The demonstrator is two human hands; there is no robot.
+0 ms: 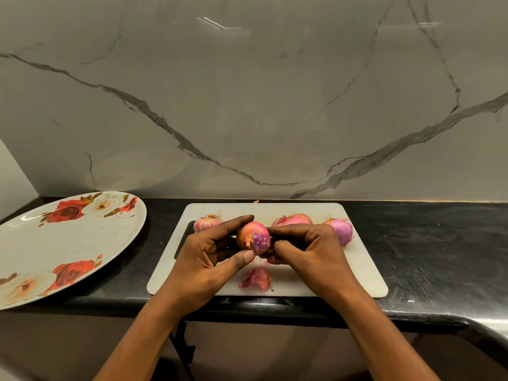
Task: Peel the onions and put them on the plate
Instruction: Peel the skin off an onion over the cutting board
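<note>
Now: left hand (209,254) grips onion (253,237) above board (357,270), thumb and fingers curled round it; right hand (305,251) pinches its side. Three other onions (292,220) on board behind; plate (55,243) at left.

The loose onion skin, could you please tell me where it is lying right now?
In the head view, the loose onion skin lies on the cutting board near its front edge, below the held onion, between the left hand and right hand.
</note>
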